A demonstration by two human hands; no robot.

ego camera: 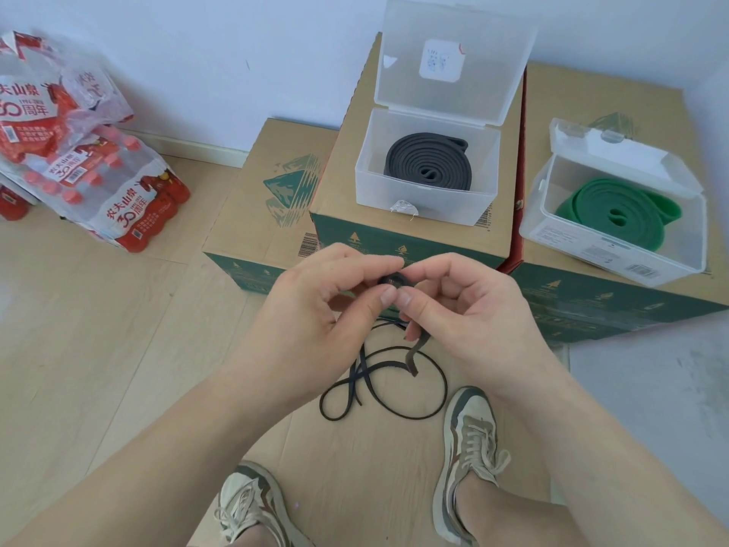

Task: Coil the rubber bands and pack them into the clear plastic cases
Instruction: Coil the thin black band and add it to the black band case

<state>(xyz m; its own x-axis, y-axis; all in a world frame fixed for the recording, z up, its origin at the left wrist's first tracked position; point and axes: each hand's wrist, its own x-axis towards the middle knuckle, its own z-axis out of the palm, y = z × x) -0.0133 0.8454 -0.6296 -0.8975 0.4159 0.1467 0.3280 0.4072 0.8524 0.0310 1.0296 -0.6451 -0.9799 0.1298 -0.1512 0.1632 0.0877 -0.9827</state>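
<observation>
1. The left hand point(315, 305) and the right hand point(465, 309) meet thumb to thumb in front of the person. Each grip is nearly closed, with thumb and forefinger pinching the small tight start of a coil in the thin black band point(395, 281).
2. Below the grip the loose length point(417, 351) hangs from the right hand's lower fingers. It drops into crossed loops on the cardboard sheet point(355, 467) on the floor, just ahead of the person's shoes.
3. The band looks narrow, flat and very light. It seems limp rather than stiff, since it folds and twists under its own weight.
4. Being rubber, it probably springs back, so the little coil would likely unwind if both pinches eased together. One grip probably has to hold the core by its flat faces while the other feeds the strip on.
5. The best hold for the feeding hand is probably close under the coil. There the strip can be kept flat and lightly taut — a twist wound in now would make the roll lumpy.
6. The rubber should be grippy on skin and not fragile, so a firm pinch is unlikely to hurt it.
7. Beyond the grip, up on the cardboard boxes point(276, 215), an open clear case point(426, 207) holds a dark coil point(428, 163).
8. To the right of the grip and further away, a second case point(615, 246) holds a green coil point(615, 211). No empty case for this band is in view.
</observation>
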